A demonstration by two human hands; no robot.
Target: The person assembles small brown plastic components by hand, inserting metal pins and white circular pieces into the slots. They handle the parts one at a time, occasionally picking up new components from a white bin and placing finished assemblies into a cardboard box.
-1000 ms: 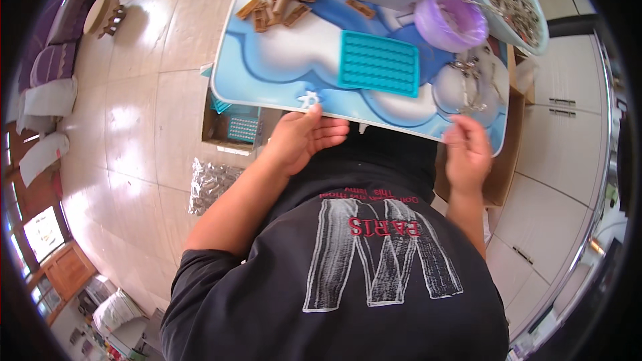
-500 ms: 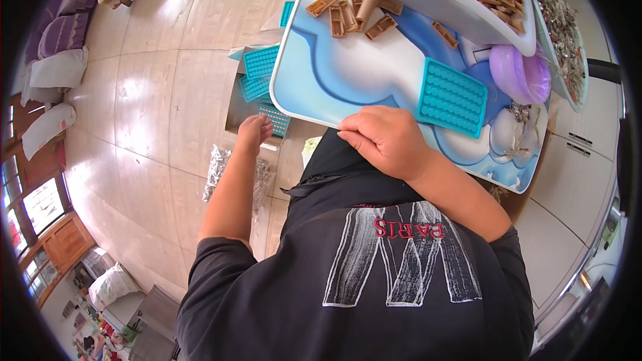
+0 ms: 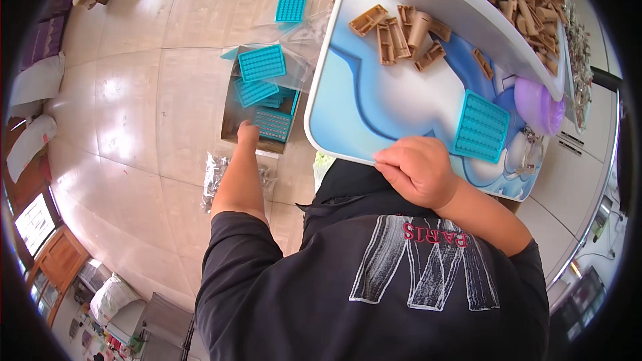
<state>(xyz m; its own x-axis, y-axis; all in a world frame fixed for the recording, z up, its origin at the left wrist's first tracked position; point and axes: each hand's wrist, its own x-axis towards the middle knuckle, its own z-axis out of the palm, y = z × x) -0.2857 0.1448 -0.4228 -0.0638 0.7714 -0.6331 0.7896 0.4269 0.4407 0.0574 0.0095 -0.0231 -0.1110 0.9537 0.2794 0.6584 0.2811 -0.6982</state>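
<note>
My left hand (image 3: 248, 134) reaches down to an open cardboard box (image 3: 229, 126) on the floor, at the left edge of a teal tray with rows of small pits (image 3: 273, 124). Its fingertips are mostly hidden, so I cannot tell whether it grips the tray. More teal trays (image 3: 261, 63) lie stacked at the far end of the box. My right hand (image 3: 421, 170) rests at the near edge of the blue and white tabletop (image 3: 338, 120), fingers curled, nothing visible in them. Another teal tray (image 3: 481, 126) lies on the tabletop to its right.
Several brown plastic pieces (image 3: 393, 35) lie on the tabletop, below a white bin (image 3: 455, 0) heaped with more. A purple bowl (image 3: 535, 103) and small metal parts (image 3: 525, 154) are at the right. On the floor are a bag of shiny parts (image 3: 217, 174) and another teal tray (image 3: 291, 7).
The view has shifted, so the table sits further right and lower. My left hand has come down closer to the box and the tray in it. My right hand stays at the table edge.
</note>
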